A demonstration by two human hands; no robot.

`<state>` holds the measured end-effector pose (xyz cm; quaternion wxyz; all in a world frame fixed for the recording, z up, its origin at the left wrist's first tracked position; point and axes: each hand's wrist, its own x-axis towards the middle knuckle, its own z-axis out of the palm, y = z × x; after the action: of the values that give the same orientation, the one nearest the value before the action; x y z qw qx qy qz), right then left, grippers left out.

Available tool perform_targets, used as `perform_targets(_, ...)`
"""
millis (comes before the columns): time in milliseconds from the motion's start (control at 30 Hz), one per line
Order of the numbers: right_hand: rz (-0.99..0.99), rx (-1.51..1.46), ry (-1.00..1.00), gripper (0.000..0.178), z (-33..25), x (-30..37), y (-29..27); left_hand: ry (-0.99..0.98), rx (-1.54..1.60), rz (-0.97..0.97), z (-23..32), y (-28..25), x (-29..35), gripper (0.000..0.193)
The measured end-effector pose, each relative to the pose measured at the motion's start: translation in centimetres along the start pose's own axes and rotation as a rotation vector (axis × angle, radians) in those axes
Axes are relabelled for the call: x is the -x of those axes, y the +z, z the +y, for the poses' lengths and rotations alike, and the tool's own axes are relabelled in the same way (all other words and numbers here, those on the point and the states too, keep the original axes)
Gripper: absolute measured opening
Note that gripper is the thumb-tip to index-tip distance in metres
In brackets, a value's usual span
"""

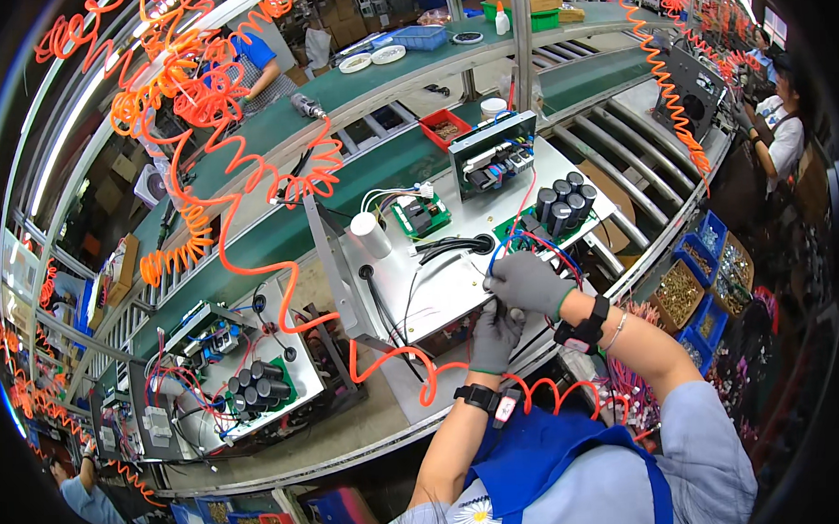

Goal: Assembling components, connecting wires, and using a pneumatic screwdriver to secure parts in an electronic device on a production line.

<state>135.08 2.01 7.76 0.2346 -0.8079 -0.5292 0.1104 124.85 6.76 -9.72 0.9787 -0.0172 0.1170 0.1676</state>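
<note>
In front of me lies a metal chassis plate (448,293), with both my grey-gloved hands at its near edge. My right hand (531,284) is closed, its fingertips pinching a blue wire (495,257) that loops from a green board. Just below it, my left hand (496,338) has its fingers pressed together against the plate's edge; what they hold is hidden. Black capacitors (565,204) stand on the board beyond my right hand. The plate also carries a white cylinder (370,234), a smaller green circuit board (420,216) and an upright panel with electronics (495,158).
An orange coiled air hose (427,388) crosses beside my left arm. Another chassis (248,383) sits at the left. Blue bins of screws (708,321) stand at the right, near metal rollers (624,167). A red tray (444,128) lies behind the plate. Other people work at both sides.
</note>
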Motion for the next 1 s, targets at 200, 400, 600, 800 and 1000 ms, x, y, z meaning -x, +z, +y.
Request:
perform_targets(200, -0.183, 0.082, 0.166, 0.031, -0.4, 0.5, 0.5, 0.016, -0.004, 0.047, 0.0, -0.4, -1.0, 0.028)
perform_targets(400, -0.173, 0.116, 0.143, 0.032, -0.3, 0.2, 0.8, 0.025, 0.088, 0.203, -0.2, -0.6, -0.8, 0.026)
perform_targets(600, 0.060, 0.035, 0.049, 0.025, -1.0, 3.1, 0.8, 0.137, -0.153, 0.265, 0.2, -1.0, 1.3, 0.017)
perform_targets(800, 0.582, -0.289, 0.000, 0.013, 0.6, 11.5, -0.7, 0.195, -0.704, 0.551, 0.4, -3.5, 5.5, 0.020)
perform_targets(1000, 0.687, -0.370, 0.265, 0.045, 4.0, 14.9, -1.8, 0.179, -0.760, 0.559, 0.2, -3.5, 6.2, 0.018)
